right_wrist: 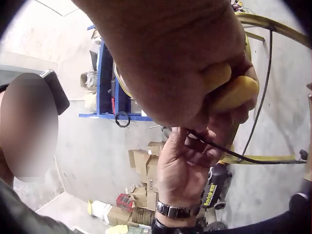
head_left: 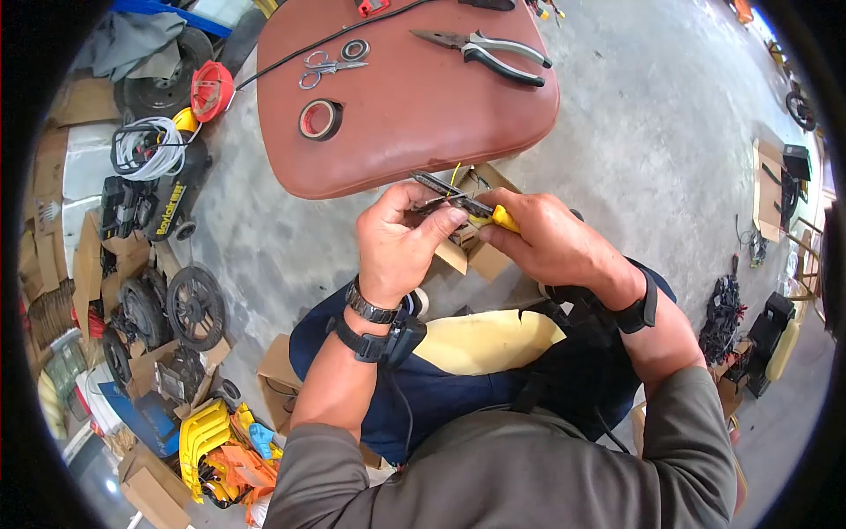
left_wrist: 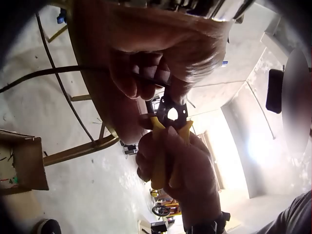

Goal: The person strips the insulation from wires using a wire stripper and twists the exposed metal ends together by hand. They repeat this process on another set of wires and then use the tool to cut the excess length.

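In the head view, my left hand (head_left: 398, 236) pinches a dark cable end between thumb and fingers, just off the near edge of a red-brown padded seat (head_left: 414, 115). My right hand (head_left: 551, 236) grips the yellow handles of a wire stripper (head_left: 504, 219). Its dark metal head (left_wrist: 168, 108) is right at the left fingertips in the left wrist view. A short yellow wire (head_left: 455, 174) sticks up beside the tool. The black cable (right_wrist: 243, 157) trails from the left hand in the right wrist view. The left fingers partly hide the cable's tip.
On the seat lie long-nose pliers (head_left: 477, 42), small scissors (head_left: 330, 67) and a tape roll (head_left: 333, 130). An open cardboard box (head_left: 489, 261) stands below the hands. Wheels (head_left: 196, 309), boxes and a black compressor (head_left: 172, 207) line the left side.
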`<move>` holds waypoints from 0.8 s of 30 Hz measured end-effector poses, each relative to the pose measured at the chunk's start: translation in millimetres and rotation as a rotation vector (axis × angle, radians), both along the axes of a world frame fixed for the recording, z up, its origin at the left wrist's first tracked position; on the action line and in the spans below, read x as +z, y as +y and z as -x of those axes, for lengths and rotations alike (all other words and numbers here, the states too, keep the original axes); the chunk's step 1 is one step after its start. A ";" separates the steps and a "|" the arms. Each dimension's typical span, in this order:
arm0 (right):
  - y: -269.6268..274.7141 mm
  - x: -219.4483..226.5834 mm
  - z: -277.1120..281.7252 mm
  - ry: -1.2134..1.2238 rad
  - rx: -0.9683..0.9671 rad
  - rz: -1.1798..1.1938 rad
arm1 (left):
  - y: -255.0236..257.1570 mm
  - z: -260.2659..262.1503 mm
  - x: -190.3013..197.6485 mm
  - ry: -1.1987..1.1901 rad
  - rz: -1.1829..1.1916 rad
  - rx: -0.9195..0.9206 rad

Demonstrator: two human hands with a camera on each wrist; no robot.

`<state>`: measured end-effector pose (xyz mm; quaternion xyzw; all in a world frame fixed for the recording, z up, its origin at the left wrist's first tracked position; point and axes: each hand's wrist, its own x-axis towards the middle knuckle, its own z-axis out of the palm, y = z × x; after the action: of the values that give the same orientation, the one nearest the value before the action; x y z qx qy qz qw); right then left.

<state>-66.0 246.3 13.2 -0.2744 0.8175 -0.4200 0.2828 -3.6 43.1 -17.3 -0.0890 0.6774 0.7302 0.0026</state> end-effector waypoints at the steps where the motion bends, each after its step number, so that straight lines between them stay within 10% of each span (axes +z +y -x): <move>1: -0.4 0.3 0.4 -0.017 -0.004 -0.002 | 1.5 1.2 0.1 0.002 -0.029 0.006; 24: 1.5 2.7 -2.4 -0.025 -0.003 0.048 | 9.2 -3.4 -2.5 0.087 0.164 0.069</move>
<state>-63.6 247.8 15.9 -0.2747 0.8041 -0.4431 0.2858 -0.2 52.3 -19.8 -0.0805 0.7311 0.6749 -0.0592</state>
